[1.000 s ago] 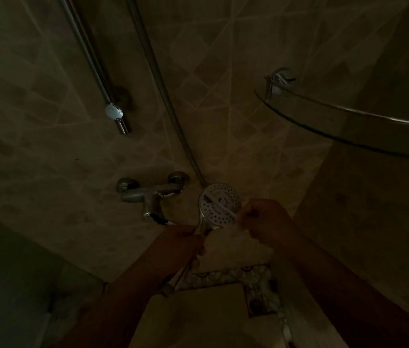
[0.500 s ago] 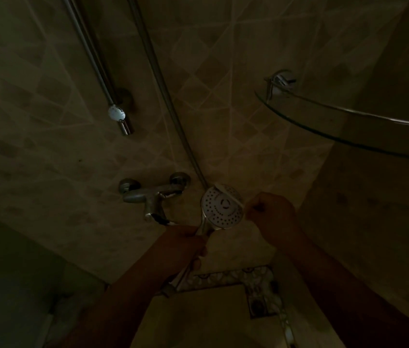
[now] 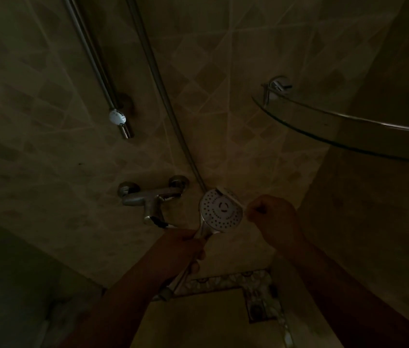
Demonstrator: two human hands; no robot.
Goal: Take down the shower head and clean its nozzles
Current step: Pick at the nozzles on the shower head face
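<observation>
A dim shower corner of beige tiled wall [image 3: 223, 71] with a diamond pattern was seen, and every place was reckoned from the chrome mixer tap [image 3: 153, 197] fixed low on that wall. High to the right of the tap, a curved glass corner shelf [image 3: 349, 139] with a metal rail was mounted. Up and to the left of the tap, a slanted chrome slide bar [image 3: 93, 61] ended in a white cap. A grey metal hose [image 3: 163, 96] ran down from the top edge to a spot just right of the tap. Below and right of the tap, a patterned mosaic floor border [image 3: 256, 285] was visible. Just right of the tap, the round chrome shower head with its white dotted nozzle face [image 3: 221, 212] was held off its holder, face towards the camera. Its handle was grasped by the left hand [image 3: 181, 249], just below the tap. The right hand [image 3: 271, 214] was clenched beside the head's right rim; whether something thin was pinched in it could not be told in the gloom.
</observation>
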